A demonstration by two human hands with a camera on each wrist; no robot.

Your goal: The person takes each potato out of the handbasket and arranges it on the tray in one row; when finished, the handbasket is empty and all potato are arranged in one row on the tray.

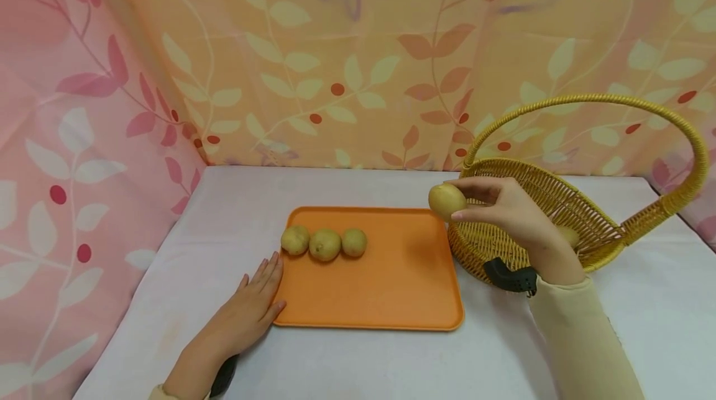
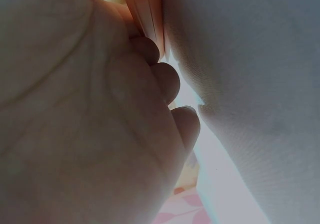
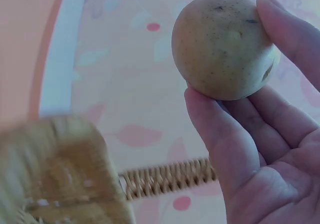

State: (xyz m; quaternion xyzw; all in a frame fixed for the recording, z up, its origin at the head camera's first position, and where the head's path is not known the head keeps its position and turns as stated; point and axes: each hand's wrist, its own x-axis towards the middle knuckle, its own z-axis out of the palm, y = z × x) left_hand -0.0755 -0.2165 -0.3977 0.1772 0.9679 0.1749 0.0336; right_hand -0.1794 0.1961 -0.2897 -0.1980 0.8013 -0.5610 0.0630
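My right hand (image 1: pixel 503 204) pinches a potato (image 1: pixel 447 200) between thumb and fingers, above the right edge of the orange tray (image 1: pixel 386 288) and beside the wicker basket (image 1: pixel 593 201). In the right wrist view this potato (image 3: pixel 225 47) is round and pale yellow with dark specks, clear of the basket's rim. Three potatoes (image 1: pixel 325 245) sit in a row at the tray's upper left. The left hand (image 1: pixel 248 307) lies with extended fingers along the tray's left edge, touching it. Its palm fills much of the left wrist view, next to the tray's side (image 2: pixel 145 14).
Another potato (image 1: pixel 568 236) is inside the basket, partly hidden by my right wrist. The basket's tall arched handle (image 1: pixel 593 99) rises over its right side. A white cloth (image 1: pixel 358 363) covers the table. Flowered curtains (image 1: pixel 335 89) hang behind and at the left.
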